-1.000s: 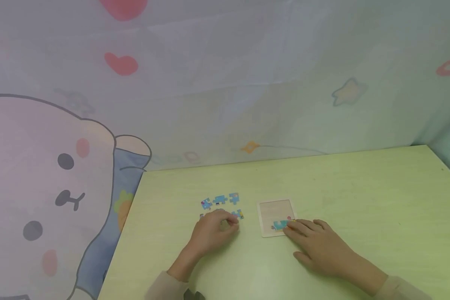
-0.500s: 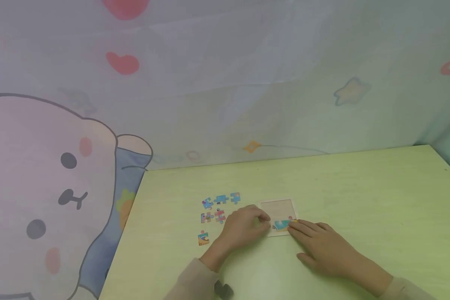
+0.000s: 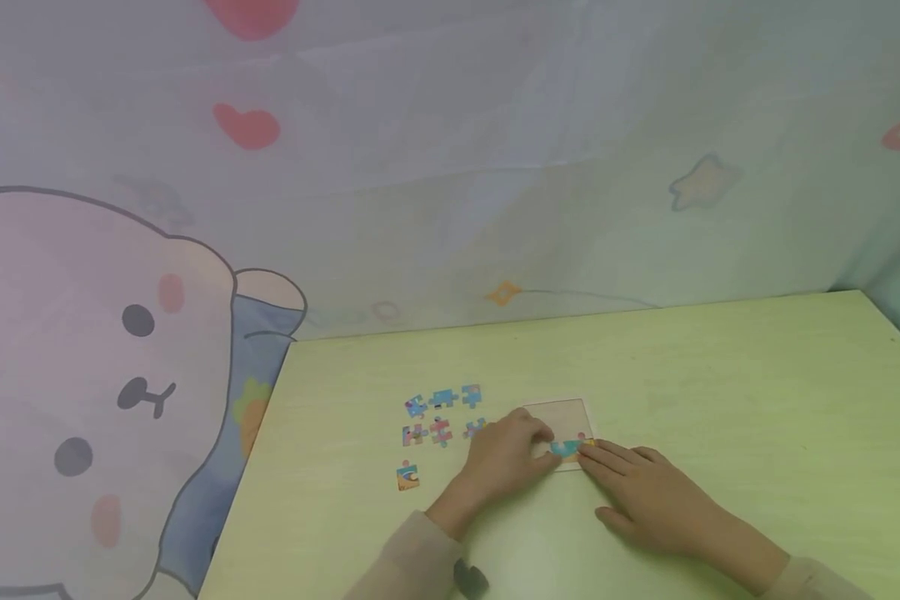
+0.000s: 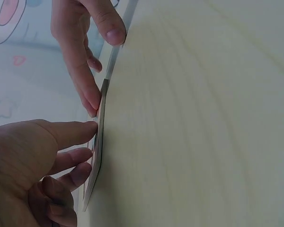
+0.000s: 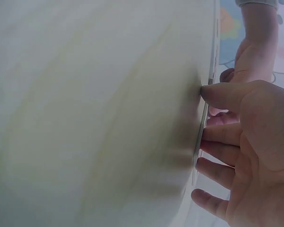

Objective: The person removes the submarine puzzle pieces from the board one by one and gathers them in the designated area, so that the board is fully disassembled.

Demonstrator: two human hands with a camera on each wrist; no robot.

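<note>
A square wooden puzzle tray point(image 3: 570, 414) lies on the table, with teal and orange jigsaw pieces point(image 3: 565, 450) set along its near side. My left hand point(image 3: 506, 454) reaches over the tray's left part, thumb and index tips apart at the left end of those pieces. Nothing shows between these tips. With its fingers extended, my right hand point(image 3: 648, 496) rests on the tray's near right corner and covers part of a piece. In the left wrist view, the fingertips of my left hand point(image 4: 52, 161) touch down inside the raised tray edge point(image 4: 102, 109).
Several loose jigsaw pieces lie left of the tray: blue ones point(image 3: 442, 398) at the back, a pink one point(image 3: 441, 432) in the middle and an orange one point(image 3: 407, 477) nearer. A printed curtain point(image 3: 450, 167) hangs behind the table point(image 3: 757, 400).
My left hand has moved right, from over the loose pieces to the tray's left side, uncovering those pieces. My right hand stays at the tray's corner.
</note>
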